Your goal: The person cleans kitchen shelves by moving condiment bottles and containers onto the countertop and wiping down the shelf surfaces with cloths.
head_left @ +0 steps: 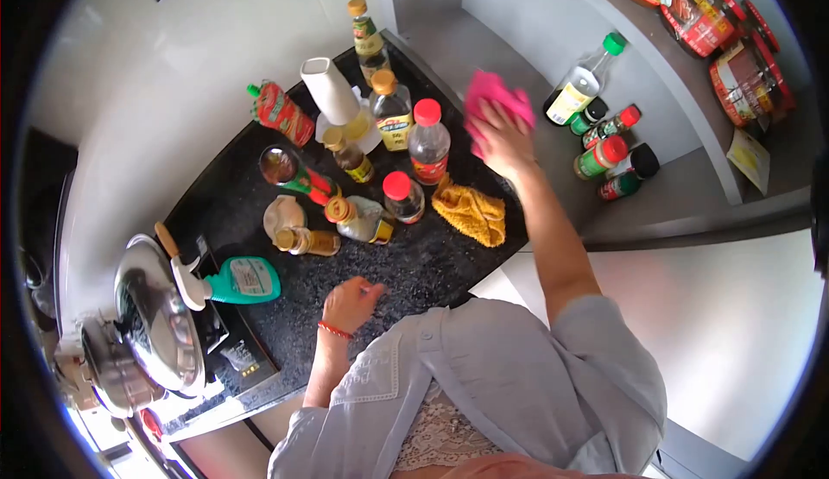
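Note:
A bright pink cloth [492, 103] lies under my right hand [503, 141], which presses it on the grey shelf floor at the right edge of the black counter. Its fingers are bent over the cloth, slightly blurred. My left hand [350, 305], with a red bracelet at the wrist, hovers by the counter's front edge, fingers loosely curled and their grip unclear. A folded yellow cloth [471, 211] rests on the black counter [414, 263]. Beside it stand a red-capped bottle [429, 144] and a smaller red-capped jar [403, 198].
More bottles, including a ketchup bottle [281, 114], crowd the counter's back. A teal spray bottle [246, 280] and a shiny pan lid [160, 315] are at left. A green-capped bottle [579, 86] and several spice jars stand inside the shelf; red-lidded jars sit above.

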Demonstrator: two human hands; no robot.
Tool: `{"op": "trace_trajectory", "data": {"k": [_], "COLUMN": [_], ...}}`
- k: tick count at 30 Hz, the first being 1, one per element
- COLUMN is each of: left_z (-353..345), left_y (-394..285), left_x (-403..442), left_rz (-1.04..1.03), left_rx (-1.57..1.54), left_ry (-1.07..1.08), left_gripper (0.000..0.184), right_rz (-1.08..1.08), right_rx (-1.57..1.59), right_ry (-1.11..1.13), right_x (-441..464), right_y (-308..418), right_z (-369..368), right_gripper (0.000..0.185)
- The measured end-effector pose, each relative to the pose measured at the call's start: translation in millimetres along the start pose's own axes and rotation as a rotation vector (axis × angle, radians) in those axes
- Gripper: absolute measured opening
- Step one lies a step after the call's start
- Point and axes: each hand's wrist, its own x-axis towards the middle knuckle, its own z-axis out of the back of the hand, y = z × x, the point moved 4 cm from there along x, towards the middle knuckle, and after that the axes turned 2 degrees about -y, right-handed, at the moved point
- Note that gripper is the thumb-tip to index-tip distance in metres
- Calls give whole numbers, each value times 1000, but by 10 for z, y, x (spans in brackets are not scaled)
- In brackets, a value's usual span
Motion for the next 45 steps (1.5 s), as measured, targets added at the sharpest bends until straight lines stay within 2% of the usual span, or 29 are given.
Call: {"op": "trace_trajectory", "data": {"k": [1, 2, 4, 7, 10, 11, 12, 14, 16, 17, 18, 21, 22, 24, 25, 27, 30, 31, 32, 34, 36, 38, 40, 42, 43, 45], "left_z": [62, 131, 263, 303, 334, 325, 315, 231, 157, 58, 38, -70, -76, -64, -60, -56, -31, -24, -23, -35, -47, -100, -141, -169, -192, -228], "left_y": [37, 52, 57, 51, -31, -45, -53, -28, -91, -58, -112, -166, -194, -266, -289, -273, -204, -189, -177, -162, -164, -142, -144, -153, -150, -126], "left_x": [-10, -20, -36, -127, -229, -231, -208, -124, -36, 42, 69, 232, 263, 339, 359, 395, 431, 434, 436, 427, 419, 436, 448, 451, 462, 495], "left_rz": [-23, -44, -90, -36, -21, -48, -80, -145, -213, -233, -208, -240, -244, -266, -259, -265, -293, -292, -290, -272, -269, -243, -195, -159, -136, -112], "left_rx": [-30, 1, 58, 126, 87, 38, -8, -90, -147, -165, -172, -215, -220, -229, -233, -242, -267, -282, -298, -308, -321, -337, -343, -337, -331, -333], "left_ry": [-82, -127, -223, -266, -316, -348, -378, -436, -505, -570, -587, -730, -743, -762, -754, -740, -741, -735, -730, -721, -728, -704, -656, -632, -617, -608], "left_gripper": [38, 38, 40, 46, 51, 51, 52, 59, 66, 80, 93, 106, 108, 110, 112, 112, 110, 110, 109, 106, 105, 105, 105, 105, 104, 105], "right_rz": [-65, 0, -79, -177, -410, -247, -154, -53, -39, -89, -107, -82, -66, -41, -6, 21, 52, -47, -95, -39, -96, -247, -255, -250, -246, -293], "right_rx": [41, 51, 87, 85, 68, 67, 154, 489, 488, 599, 644, 820, 758, 1069, 1158, 1147, 1124, 1251, 1111, 1002, 803, 908, 823, 846, 836, 828], "right_ry": [-12, -118, -96, -37, 10, -349, -365, -319, -299, -159, -168, -274, -308, -218, -348, -455, -625, -544, -597, -734, -749, -689, -797, -777, -847, -820], "right_x": [-291, -569, -838, -814, -414, -371, -311, -200, -200, -155, -137, -79, -47, 25, -7, 4, 161, 293, 423, 756, 1087, 1531, 1902, 2355, 2535, 2750], "right_y": [-35, -138, -136, -41, 176, 355, 491, 538, 592, 566, 595, 746, 798, 857, 947, 947, 909, 761, 616, 365, 100, -258, -486, -769, -851, -845], "right_z": [168, 188, 306, 419, 636, 790, 832, 414, 107, -114, -197, -326, -286, -360, -135, -85, 386, 288, 350, 529, 582, 282, 146, -109, -204, -174], "right_gripper": [36, 32, 34, 38, 33, 29, 43, 72, 101, 110, 114, 119, 104, 80, 64, 64, 64, 63, 63, 66, 69, 74, 77, 78, 77, 73]}}
